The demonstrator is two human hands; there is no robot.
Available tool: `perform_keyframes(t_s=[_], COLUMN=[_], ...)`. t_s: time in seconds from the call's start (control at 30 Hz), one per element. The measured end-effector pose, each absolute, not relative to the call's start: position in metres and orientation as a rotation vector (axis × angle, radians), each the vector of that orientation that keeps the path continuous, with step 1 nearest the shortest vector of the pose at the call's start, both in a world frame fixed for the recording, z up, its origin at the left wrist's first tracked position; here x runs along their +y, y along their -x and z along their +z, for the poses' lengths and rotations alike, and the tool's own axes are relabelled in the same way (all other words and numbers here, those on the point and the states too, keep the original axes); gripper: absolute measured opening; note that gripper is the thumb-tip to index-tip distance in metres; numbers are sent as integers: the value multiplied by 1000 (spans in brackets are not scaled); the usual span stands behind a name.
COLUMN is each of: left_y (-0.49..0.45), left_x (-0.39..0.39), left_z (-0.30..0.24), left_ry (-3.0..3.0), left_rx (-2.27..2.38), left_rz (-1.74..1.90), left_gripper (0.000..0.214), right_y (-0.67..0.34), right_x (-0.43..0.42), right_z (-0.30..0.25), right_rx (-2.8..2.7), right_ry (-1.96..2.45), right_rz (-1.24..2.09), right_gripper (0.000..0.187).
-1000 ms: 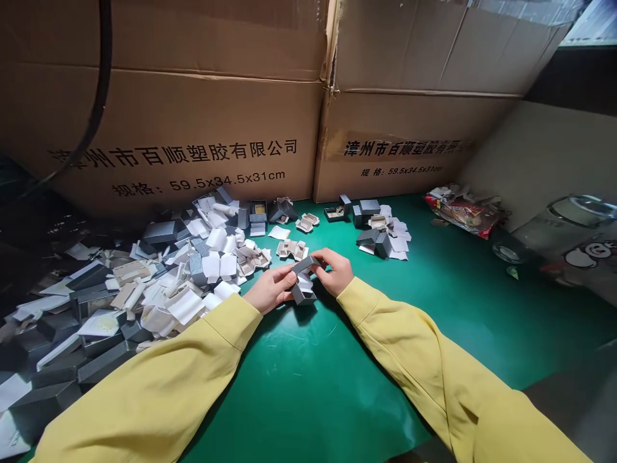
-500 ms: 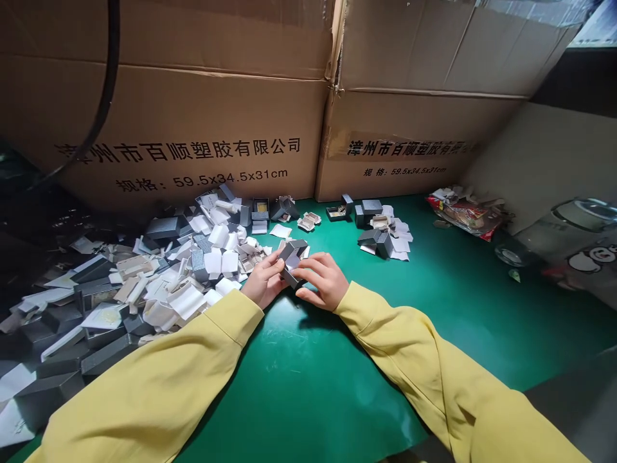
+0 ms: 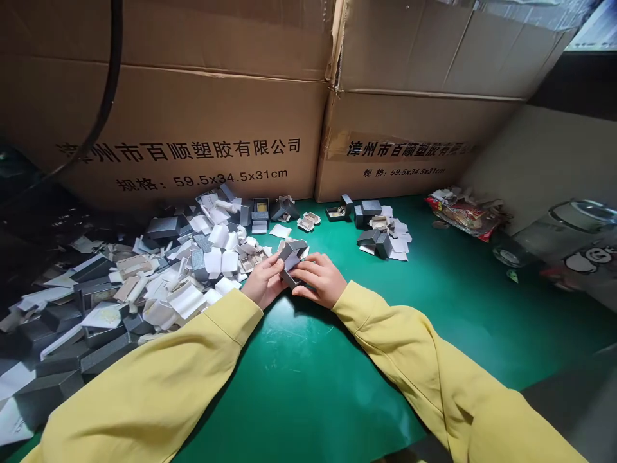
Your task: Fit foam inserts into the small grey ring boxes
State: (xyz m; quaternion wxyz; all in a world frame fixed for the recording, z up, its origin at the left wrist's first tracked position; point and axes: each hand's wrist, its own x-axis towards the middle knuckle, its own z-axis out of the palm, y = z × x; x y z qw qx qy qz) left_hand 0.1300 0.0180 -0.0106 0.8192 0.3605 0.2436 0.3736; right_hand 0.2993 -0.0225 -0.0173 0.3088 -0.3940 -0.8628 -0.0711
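Observation:
Between both hands, just above the table, a small dark grey hinged gift box (image 3: 294,249) is held tilted with its lid raised and its pale inside showing. My left hand (image 3: 265,281) grips it from the left, thumb on its near edge. From the right, my right hand (image 3: 322,279) has its curled fingertips on the lower part of the box, at its opening; the exact contact is partly hidden. Just left of my hands lies a heap of white and beige box inserts (image 3: 186,299) mixed with more grey boxes (image 3: 112,355).
Two large cardboard cartons (image 3: 207,116) wall off the back of the green table (image 3: 299,386). Grey boxes and white pieces (image 3: 383,241) form a small pile at the back right. A red plastic packet (image 3: 463,218) and a clear jar (image 3: 554,231) stand farther right.
My right hand has shifted slightly left, its fingers closer against the box. My left hand and the box stay almost in place.

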Motion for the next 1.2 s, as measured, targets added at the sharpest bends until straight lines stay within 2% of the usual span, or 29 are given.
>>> perform_keyframes(t_s=[0.43,0.7,0.9,1.1,1.2], left_y=[-132,-132,-133,-133,-131], left_x=[15,18,20,22,22], left_z=[-8,-7,-9,-10,-9], left_ry=[-715,-695,-717,-738,-725], left_rx=[487,587,580,530,551], left_rz=[797,793,790,796,823], left_gripper=[36,21,21,27,27], right_y=[-297,-290,-290,-293,-295], right_x=[-24,-20,-17,-19,-20], right_z=[-20,-23,-29,-29,-23], right_rx=[-2295,-2261,-2231,-2082,-1830], right_ry=[1144,1269,1254,1178,1151], right_rz=[-202,51,45,51,111], right_gripper=[42,40,40,37,32])
